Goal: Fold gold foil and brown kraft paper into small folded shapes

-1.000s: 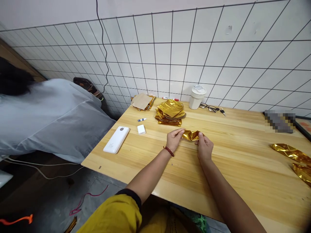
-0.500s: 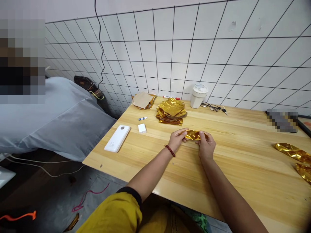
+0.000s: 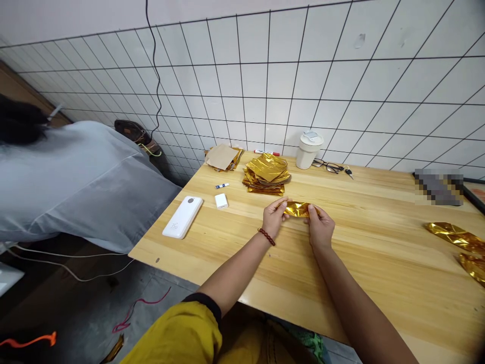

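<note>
Between my hands, just over the wooden table [image 3: 235,263], is a narrow folded piece of gold foil paper [image 3: 297,209]. My left hand [image 3: 274,215], with a dark red bead bracelet at its wrist, pinches the left end. The right end is pinched between the thumb and fingers of my right hand [image 3: 321,226]. Beyond my hands lies a stack of gold foil sheets [image 3: 267,172]. At the far right are two boat-shaped folded gold foil pieces, one [image 3: 456,236] behind the other [image 3: 473,268].
A white power bank [image 3: 183,217], a white charger [image 3: 222,200] and a brown-topped paper stack [image 3: 223,157] lie to the left. At the back stand a lidded cup [image 3: 309,150], glasses [image 3: 328,166] and keys [image 3: 349,172]. Left of the table, a person in grey [image 3: 91,182] leans forward.
Both hands still grip the foil's ends, and my fingers have shifted slightly. The foil looks a little flatter between them. The view has moved very little.
</note>
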Motion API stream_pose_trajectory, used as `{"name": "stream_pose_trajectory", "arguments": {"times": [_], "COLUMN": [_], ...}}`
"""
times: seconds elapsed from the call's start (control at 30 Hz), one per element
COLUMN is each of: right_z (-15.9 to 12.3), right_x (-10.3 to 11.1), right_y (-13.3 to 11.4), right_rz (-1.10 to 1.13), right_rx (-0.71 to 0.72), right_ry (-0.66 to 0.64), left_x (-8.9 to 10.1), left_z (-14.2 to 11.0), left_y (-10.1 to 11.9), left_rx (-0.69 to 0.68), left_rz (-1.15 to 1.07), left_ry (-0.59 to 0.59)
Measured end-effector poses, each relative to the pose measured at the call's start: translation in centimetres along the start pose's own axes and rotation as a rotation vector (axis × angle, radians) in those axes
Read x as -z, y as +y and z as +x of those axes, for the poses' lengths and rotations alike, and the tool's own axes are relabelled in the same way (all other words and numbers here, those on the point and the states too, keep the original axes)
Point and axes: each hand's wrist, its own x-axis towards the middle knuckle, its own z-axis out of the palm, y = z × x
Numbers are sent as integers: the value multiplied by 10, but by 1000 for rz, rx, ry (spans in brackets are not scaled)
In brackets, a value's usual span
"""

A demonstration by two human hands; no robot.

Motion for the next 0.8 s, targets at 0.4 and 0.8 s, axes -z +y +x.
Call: {"name": "stream_pose_trajectory", "arguments": {"times": [0.4, 0.8], "right_z": [1, 2], "right_x": [1, 3], "right_y": [2, 4], "right_rz": [-12, -13], "right_rx": [43, 44], "right_ry": [32, 25], "left_x": [-3, -2], "left_z": [-2, -9], "left_y": [-12, -16], "left_rx": [-63, -220], "left_rz": [128, 296], "left_ry": [-163, -188]}}
